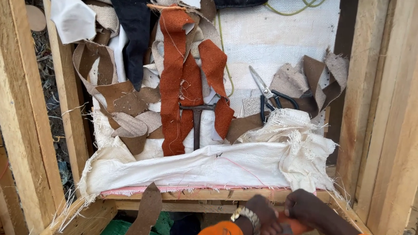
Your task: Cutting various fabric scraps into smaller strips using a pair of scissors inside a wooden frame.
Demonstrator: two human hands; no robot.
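Note:
My left hand (265, 221), a metal watch on its wrist, and my right hand (305, 208) meet at the bottom edge, just in front of the wooden front rail (189, 194). Both have curled fingers. They close on a folded orange cloth (299, 228), and a small grey piece (286, 229) sits at my left fingertips; what it is cannot be made out. Beyond the rail, white woven sacking (201, 168) with frayed edges is stretched over the frame.
A hammer (197, 124) lies on rust-orange fabric strips (172, 81). Scissors (268, 94) rest to the right among brown scraps (123, 97). Black cloth (132, 25) hangs at the top. Upright wooden boards (397, 119) flank both sides, and a brown strip (146, 215) dangles below the rail.

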